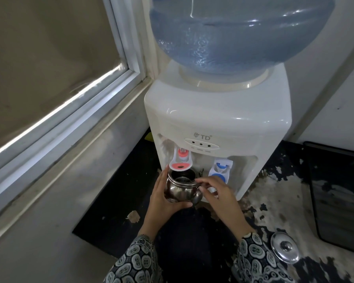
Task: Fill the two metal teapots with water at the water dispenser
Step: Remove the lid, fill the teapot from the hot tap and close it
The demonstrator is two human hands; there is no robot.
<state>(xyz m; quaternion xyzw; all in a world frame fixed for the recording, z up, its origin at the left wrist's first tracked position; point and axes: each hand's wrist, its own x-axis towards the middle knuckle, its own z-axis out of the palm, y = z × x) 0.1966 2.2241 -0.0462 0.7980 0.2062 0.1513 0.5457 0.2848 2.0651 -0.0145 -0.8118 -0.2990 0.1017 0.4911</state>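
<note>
Steel teapot point(182, 188): shiny, lidless, held at about 6 o'clock of the dispenser front, mouth right under the red tap; we read this as lining the opening up for the stream.
Red tap point(180, 162): at 12 o'clock of the pot's mouth, paddle just above the rim; we see no water running.
Blue tap point(220, 170): at 3 o'clock of the red one, nothing under it.
Left hand point(164, 198): wrapped round the pot's belly from 9 o'clock, thumb under the front; we take it as carrying the weight.
Right hand point(219, 193): at 3 o'clock of the pot, fingertips pinching lightly at the rim or handle area; exact contact unclear, likely steadying the tilt.
Lid point(284, 249): round steel with knob, lying on the worn dark counter point(274, 197) at 5 o'clock of the pot, well apart; set aside so the mouth stays open, we judge.
Water dispenser point(217, 111): white, blue bottle point(241, 31) on top with water in it, tucked in the corner by the window point(55, 111).
Second teapot: not in view.
Progress: early; inside of the pot too dark for a water level.
Next: press the paddle, keep the pot level.
</note>
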